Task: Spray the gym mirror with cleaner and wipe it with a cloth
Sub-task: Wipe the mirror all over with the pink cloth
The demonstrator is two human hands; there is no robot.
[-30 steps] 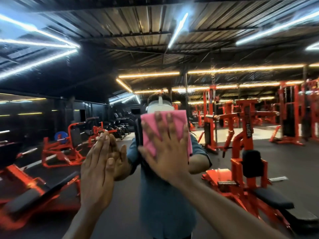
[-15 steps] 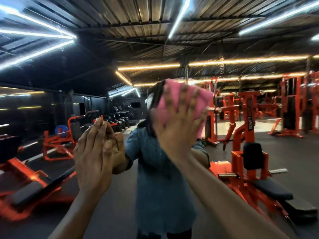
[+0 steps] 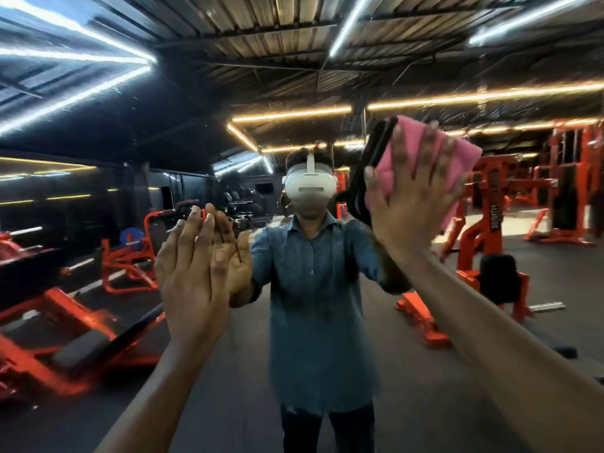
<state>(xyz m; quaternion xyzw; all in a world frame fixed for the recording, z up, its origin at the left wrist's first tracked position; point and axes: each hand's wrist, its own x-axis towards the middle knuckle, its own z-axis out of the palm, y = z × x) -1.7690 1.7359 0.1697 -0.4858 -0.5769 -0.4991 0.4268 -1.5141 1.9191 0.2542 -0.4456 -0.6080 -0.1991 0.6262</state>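
Large wall mirror [image 3: 98, 132]: fills the whole view; its edges lie outside the frame, and faint specks on the glass near 12 o'clock are too fine to identify.

Folded pink cleaning cloth [image 3: 457, 155]: at 2 o'clock, flat against the mirror; its lower half is hidden behind the hand.

Right hand [image 3: 408, 204]: fingers straight and spread, palm pressing the cloth to the glass, nothing gripped. Its reflection is almost wholly covered; only dark strap-like shapes show at 1 o'clock, not identifiable.

Left hand [image 3: 192, 276]: at 9 o'clock, fingers straight and together, holding nothing, tips meeting their reflection at the glass.

Reflected person in blue-grey shirt [image 3: 313, 305]: centre; white headset [image 3: 309, 188] covers the upper face; legs cut off at 6 o'clock.

Orange gym machines [image 3: 490, 256]: reflected at 3 and 8 o'clock, the left ones blurred.
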